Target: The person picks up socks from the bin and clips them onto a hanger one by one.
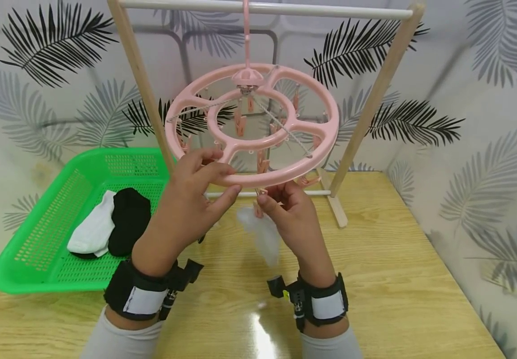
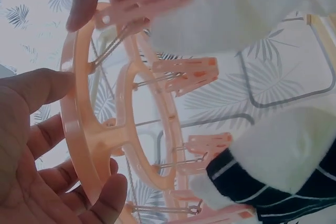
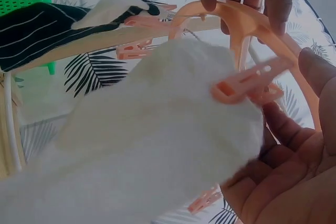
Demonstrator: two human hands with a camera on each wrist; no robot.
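Note:
A pink round clip hanger [image 1: 280, 177] hangs from a rack, with several pink clothespins dangling below it. My left hand [image 1: 188, 199] grips its near-left rim, fingers above and thumb below. Under the front rim, a white sock [image 1: 264, 239] hangs from a clothespin [image 3: 252, 80]. My right hand [image 1: 296, 214] is right beside that clothespin; in the right wrist view its thumb and fingers stand apart around the handle end. Also clipped up is a black sock with white stripes and a white part [image 2: 294, 166], mostly hidden by my left hand in the head view.
A green perforated basket [image 1: 29, 229] stands at the left, holding a white sock [image 1: 94, 224] and a black sock [image 1: 129, 219]. The rack has wooden legs [image 1: 377, 99] and a white top bar [image 1: 330, 10]. Everything stands on a wooden table [image 1: 397, 279].

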